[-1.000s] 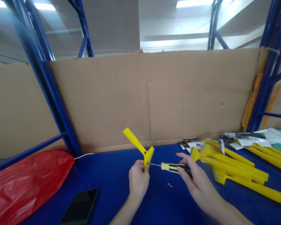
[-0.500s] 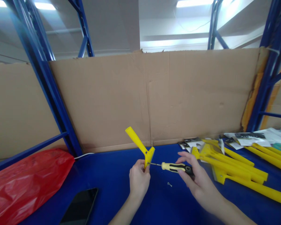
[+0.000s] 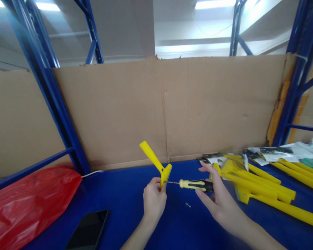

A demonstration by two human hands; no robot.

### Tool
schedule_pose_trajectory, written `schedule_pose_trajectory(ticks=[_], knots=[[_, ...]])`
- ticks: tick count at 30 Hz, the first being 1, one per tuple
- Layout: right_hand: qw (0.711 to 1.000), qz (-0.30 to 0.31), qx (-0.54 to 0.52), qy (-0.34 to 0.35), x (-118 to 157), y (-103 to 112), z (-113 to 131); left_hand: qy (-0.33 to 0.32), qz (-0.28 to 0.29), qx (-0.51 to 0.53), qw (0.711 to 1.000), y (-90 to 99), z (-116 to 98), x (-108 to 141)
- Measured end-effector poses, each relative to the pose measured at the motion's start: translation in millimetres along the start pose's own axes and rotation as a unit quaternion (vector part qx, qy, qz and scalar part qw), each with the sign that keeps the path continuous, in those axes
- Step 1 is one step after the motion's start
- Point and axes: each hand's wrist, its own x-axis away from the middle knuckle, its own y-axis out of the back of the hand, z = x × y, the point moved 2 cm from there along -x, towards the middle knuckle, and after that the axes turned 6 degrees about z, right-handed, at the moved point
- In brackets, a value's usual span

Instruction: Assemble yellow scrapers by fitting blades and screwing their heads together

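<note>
My left hand (image 3: 154,198) is closed around the lower end of a yellow scraper-like tool (image 3: 151,155), whose handle points up and to the left. A screwdriver (image 3: 193,184) with a cream and black handle lies level, its tip against the tool's head just above my left fingers. At the handle's rear end is my right hand (image 3: 221,201), thumb below and fingers above, the index finger lifted off; its other fingers are partly hidden. Small screws (image 3: 188,205) lie on the blue table (image 3: 130,194) below the screwdriver.
Several yellow tools (image 3: 261,184) are piled at the right, near printed packets (image 3: 276,151). A black phone (image 3: 88,231) and a red plastic bag (image 3: 39,201) are at the left. Behind stands a cardboard panel (image 3: 125,111) between blue posts.
My right thumb and fingers have shifted on the screwdriver handle and opened slightly, and the handle has turned. The view has shifted a little. My left hand keeps its hold.
</note>
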Motion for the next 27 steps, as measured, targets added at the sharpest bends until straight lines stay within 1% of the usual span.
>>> schedule_pose_trajectory(ticks=[2, 3, 7, 11, 12, 14, 16, 18, 20, 21, 23, 27], knots=[[0.999, 0.035, -0.009, 0.003, -0.7, -1.2, 0.4, 0.003, 0.001, 0.002, 1.000, 0.5, -0.2, -0.2], [0.999, 0.042, -0.009, -0.002, -1.0, -1.2, 0.5, 0.003, 0.003, 0.003, 1.000, 0.5, -0.4, -0.3], [1.000, 0.000, 0.000, -0.024, -1.1, 1.9, 0.5, 0.007, 0.008, 0.003, 1.000, 0.5, -1.3, -0.6], [0.999, 0.040, -0.033, -0.015, -1.3, 0.5, 0.4, 0.013, 0.010, 0.008, 1.000, 0.5, -1.7, -0.5], [0.998, 0.040, -0.030, -0.024, -1.5, 0.4, 0.1, 0.012, 0.012, 0.008, 1.000, 0.4, -1.7, -0.4], [0.999, 0.011, -0.015, -0.040, -1.8, 1.2, -0.7, 0.010, 0.013, 0.008, 1.000, 0.4, -2.0, -0.2], [0.999, 0.001, -0.020, -0.039, -2.1, 1.7, -0.9, 0.012, 0.007, 0.008, 1.000, 0.9, -2.2, -0.2], [0.999, 0.025, -0.035, -0.030, -2.5, 1.0, -0.6, 0.019, 0.002, 0.009, 1.000, 1.3, -2.6, -0.1], [0.997, 0.050, -0.035, -0.040, -2.8, 0.0, -0.6, 0.021, 0.003, 0.009, 1.000, 1.5, -3.1, 0.1], [0.997, 0.050, -0.026, -0.048, -2.7, -0.2, -0.7, 0.018, 0.004, 0.008, 1.000, 1.5, -3.5, 0.2], [0.998, 0.028, -0.006, -0.055, -2.2, -0.2, -1.2, 0.008, 0.004, 0.008, 1.000, 1.6, -4.0, 0.5], [0.999, 0.016, -0.018, -0.021, -1.2, -2.1, -1.8, -0.002, 0.000, 0.003, 1.000, 1.8, -4.3, 1.2]])
